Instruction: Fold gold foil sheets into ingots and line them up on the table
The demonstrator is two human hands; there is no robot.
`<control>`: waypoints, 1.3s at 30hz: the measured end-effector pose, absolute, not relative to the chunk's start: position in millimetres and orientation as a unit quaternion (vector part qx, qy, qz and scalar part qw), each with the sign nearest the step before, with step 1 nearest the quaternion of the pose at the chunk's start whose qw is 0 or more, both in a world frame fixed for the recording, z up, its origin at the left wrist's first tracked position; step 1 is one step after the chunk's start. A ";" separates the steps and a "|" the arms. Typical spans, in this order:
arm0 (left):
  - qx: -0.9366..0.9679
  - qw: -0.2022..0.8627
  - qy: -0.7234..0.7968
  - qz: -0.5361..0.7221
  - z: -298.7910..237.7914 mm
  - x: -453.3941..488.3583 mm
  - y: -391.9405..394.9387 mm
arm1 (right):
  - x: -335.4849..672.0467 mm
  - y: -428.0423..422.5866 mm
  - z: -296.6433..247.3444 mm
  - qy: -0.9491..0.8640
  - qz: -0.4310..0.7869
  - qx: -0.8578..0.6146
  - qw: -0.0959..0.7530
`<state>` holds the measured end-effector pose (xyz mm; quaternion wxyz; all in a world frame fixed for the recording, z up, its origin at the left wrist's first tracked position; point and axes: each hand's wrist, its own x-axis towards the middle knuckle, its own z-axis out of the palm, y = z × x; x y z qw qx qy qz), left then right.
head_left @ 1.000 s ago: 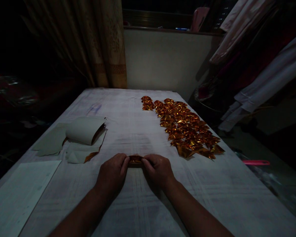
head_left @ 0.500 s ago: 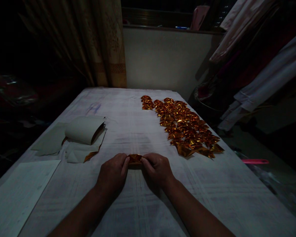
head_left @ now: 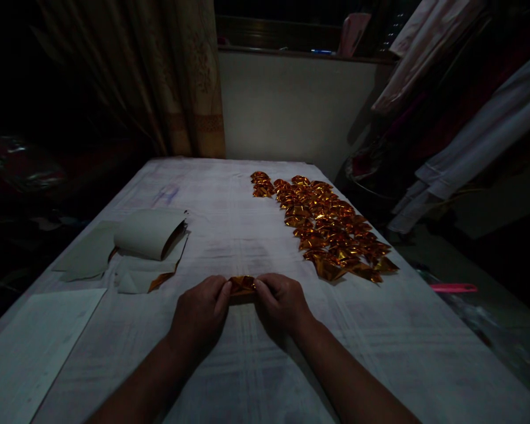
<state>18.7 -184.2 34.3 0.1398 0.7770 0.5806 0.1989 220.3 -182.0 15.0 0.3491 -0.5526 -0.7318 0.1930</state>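
Observation:
A small piece of shiny gold foil paper [head_left: 242, 285] lies on the white table [head_left: 247, 365] between my two hands. My left hand [head_left: 199, 315] pinches its left end with closed fingers. My right hand [head_left: 280, 304] pinches its right end the same way. The piece looks folded and bulges slightly upward in the middle. To the right, beyond my right hand, a spread of several folded gold foil pieces [head_left: 327, 227] runs in rows toward the far edge of the table.
Pale sheets [head_left: 148, 247] with gold undersides lie curled and stacked at the left. A larger white sheet [head_left: 30, 347] lies at the near left corner. A curtain [head_left: 176, 76] and wall stand behind the table. Hanging clothes [head_left: 459, 118] and a pink object [head_left: 453, 288] lie to the right.
The gold piece between my fingers has risen a little and looks more creased. My hands have stayed in almost the same place.

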 end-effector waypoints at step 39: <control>0.626 0.207 0.664 0.353 34.5 -24.5 -151.0 | 259.6 29.8 75.6 -0.645 -0.084 -0.755 0.080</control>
